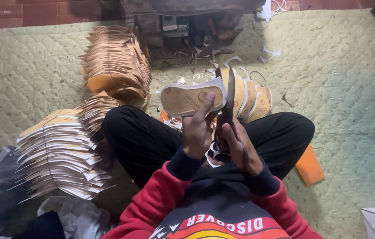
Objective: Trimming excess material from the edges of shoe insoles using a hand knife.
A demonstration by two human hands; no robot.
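Person sitting cross-legged on a pale green quilted mat (342, 88), red sleeves and black trousers filling the near frame. Left hand (197, 128) is pinching a tan insole-shaped cutout (187, 99) with a white border, fingers clamped on its near edge, holding it flat above the knees. Right hand (239, 148) is gripping a pair of scissors (228, 99), fingers closed through the handles, which are mostly hidden; blades are pointing away, touching the cutout's right end. Whether the blades are parted is hard to tell. An orange piece (310, 166) is poking out beneath the right leg, partly hidden. Beyond, trimmed cutouts (254, 99) are lying fanned. Left, uncut stacks (61, 155) and (116, 62) are leaning.
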